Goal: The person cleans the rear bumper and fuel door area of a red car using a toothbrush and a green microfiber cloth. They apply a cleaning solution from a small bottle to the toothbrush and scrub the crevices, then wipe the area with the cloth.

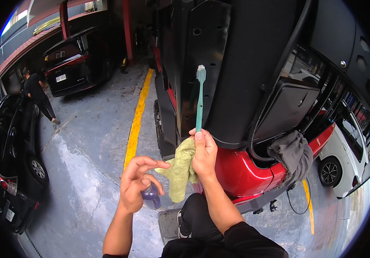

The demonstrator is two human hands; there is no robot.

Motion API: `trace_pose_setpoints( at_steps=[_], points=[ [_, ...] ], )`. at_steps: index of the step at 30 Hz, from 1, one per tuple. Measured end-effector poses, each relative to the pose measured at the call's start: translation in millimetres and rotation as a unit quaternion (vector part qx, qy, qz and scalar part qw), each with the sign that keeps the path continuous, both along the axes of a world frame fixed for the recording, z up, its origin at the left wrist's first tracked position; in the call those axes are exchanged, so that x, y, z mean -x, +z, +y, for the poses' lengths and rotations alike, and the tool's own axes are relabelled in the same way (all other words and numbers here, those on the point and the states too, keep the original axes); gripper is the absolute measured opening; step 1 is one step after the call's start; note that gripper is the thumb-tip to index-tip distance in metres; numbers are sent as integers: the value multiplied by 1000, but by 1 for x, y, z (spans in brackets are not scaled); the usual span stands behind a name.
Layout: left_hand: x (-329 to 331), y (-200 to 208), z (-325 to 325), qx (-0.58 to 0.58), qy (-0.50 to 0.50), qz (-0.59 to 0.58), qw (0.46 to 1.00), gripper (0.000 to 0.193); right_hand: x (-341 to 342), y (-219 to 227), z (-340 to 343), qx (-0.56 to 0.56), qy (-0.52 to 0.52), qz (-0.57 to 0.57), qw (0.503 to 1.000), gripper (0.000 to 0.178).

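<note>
A teal plastic toothbrush (200,103) points its long axis toward twelve o'clock from the nearer right hand (205,155), whose fingers hold it and a crumpled yellow-green cloth (178,180), while the left hand (133,185), at eight o'clock, curls beside a translucent purple bottle (151,198), its grip unclear.

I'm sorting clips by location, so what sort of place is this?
Probably a garage or car-care workshop: a white car and a red vehicle stand on a concrete floor with yellow lines, and the right hand holds a green toothbrush beside the red vehicle.
</note>
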State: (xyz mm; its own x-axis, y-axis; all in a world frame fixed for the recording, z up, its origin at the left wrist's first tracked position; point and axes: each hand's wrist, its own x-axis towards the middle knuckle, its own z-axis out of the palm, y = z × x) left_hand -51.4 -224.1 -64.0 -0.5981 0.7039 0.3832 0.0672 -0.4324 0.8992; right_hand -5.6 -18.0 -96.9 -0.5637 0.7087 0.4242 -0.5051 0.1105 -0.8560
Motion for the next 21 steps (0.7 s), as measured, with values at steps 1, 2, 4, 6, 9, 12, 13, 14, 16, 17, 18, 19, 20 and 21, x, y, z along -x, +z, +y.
trace_pose_setpoints(
  at_steps=[1, 2, 4, 6, 9, 12, 13, 14, 16, 17, 18, 19, 20, 21],
  points=[
    [1, -1, 0, 8, 12, 11, 1000, 43, 2, -1, 1, -4, 2, 6, 1000, 33],
    [2, -1, -1, 8, 13, 11, 1000, 42, 3, -2, 3, -7, 3, 12, 1000, 32],
    [3, -2, -1, 7, 16, 11, 1000, 41, 7, -1, 6, -19, -6, 23, 1000, 31],
    [4, -2, -1, 10, 16, 8, 1000, 40, 11, 2, 7, -35, -26, 34, 998, 31],
    [4, -3, -3, 11, 17, 3, 1000, 39, 6, -3, 4, -11, -9, 5, 1000, 32],
    [4, -3, -3, 11, 15, 3, 1000, 39, 6, -4, 8, -6, -7, 10, 1000, 32],
    [4, -3, -3, 12, 15, 4, 1000, 39, 7, -3, 7, -6, -7, 12, 1000, 32],
    [4, -4, -2, 10, 14, 3, 1000, 39, 8, -1, 6, -7, -7, 13, 1000, 32],
    [4, -5, -2, 5, 13, 4, 1000, 38, 8, 0, 5, -10, -17, 12, 1000, 32],
    [5, -5, -2, 5, 12, 3, 1000, 38, 6, -2, 5, -11, -28, 11, 1000, 32],
    [5, -4, -3, 5, 11, 3, 1000, 38, 6, -2, 4, -12, -38, 9, 999, 32],
    [4, -5, -3, 6, 9, 2, 1000, 38, 6, -3, 6, -9, -28, 9, 1000, 32],
    [5, -6, -3, -2, -2, -10, 1000, 38, 6, -3, 8, -6, -19, 9, 1000, 32],
    [5, -7, -4, -10, -13, -21, 1000, 38, 6, -3, 9, -3, -10, 8, 1000, 32]
  ],
)
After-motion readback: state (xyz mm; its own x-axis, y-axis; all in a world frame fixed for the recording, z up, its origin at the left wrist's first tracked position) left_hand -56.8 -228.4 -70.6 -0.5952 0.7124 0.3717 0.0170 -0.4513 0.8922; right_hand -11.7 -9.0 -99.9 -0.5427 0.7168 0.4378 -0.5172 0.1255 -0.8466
